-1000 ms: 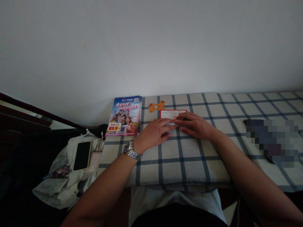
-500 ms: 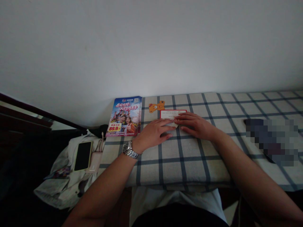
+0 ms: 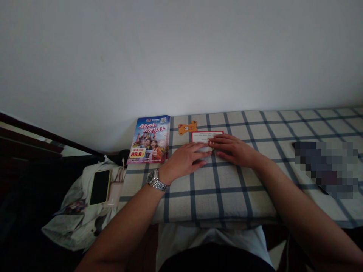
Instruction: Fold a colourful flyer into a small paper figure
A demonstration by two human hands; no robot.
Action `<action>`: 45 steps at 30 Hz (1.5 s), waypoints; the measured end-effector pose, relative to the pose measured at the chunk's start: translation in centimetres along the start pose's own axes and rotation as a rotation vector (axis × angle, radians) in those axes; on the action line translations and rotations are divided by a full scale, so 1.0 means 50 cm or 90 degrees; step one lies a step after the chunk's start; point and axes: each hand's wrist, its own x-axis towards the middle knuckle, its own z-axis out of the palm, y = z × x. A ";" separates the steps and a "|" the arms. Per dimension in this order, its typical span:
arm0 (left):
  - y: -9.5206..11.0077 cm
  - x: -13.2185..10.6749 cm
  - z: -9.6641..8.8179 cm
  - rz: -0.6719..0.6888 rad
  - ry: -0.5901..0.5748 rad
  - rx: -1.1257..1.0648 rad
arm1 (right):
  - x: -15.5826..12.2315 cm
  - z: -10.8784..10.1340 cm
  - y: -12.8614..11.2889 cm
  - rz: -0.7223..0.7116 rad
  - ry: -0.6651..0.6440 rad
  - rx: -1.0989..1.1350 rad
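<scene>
My left hand (image 3: 185, 159), with a metal watch (image 3: 155, 180) on its wrist, lies flat on the checked cloth (image 3: 215, 189) with fingers stretched out onto a white paper with a red border (image 3: 204, 136). My right hand (image 3: 234, 150) lies beside it, fingers also flat and pressing the paper's near edge. The two sets of fingertips almost meet over the paper, and its lower part is hidden under them.
A colourful flyer (image 3: 149, 138) lies left of the paper and an orange bear cut-out (image 3: 187, 127) behind it, near the white wall. Off the left edge a phone (image 3: 100, 186) and a pink power bank (image 3: 113, 193) rest on crumpled cloth. A blurred dark object (image 3: 326, 168) lies at right.
Hardly anything has moved. My fingers shift very slightly on the paper; both hands stay flat in the same place.
</scene>
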 end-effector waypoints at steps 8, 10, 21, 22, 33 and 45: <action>0.005 0.001 -0.005 0.001 -0.003 -0.012 | -0.001 0.001 0.003 0.009 0.005 0.015; 0.007 0.002 -0.007 0.006 0.001 -0.016 | -0.001 0.000 0.003 0.009 0.007 0.018; 0.005 0.003 -0.008 -0.001 -0.009 -0.013 | -0.001 0.000 0.003 0.003 0.010 0.023; 0.004 0.003 -0.008 -0.001 -0.011 -0.015 | -0.001 0.000 0.003 0.003 0.012 0.025; -0.002 0.004 -0.013 -0.011 -0.012 -0.043 | -0.003 -0.011 -0.001 0.008 -0.019 0.038; -0.003 0.005 -0.010 -0.020 0.005 -0.064 | 0.002 -0.014 -0.005 0.007 -0.013 0.038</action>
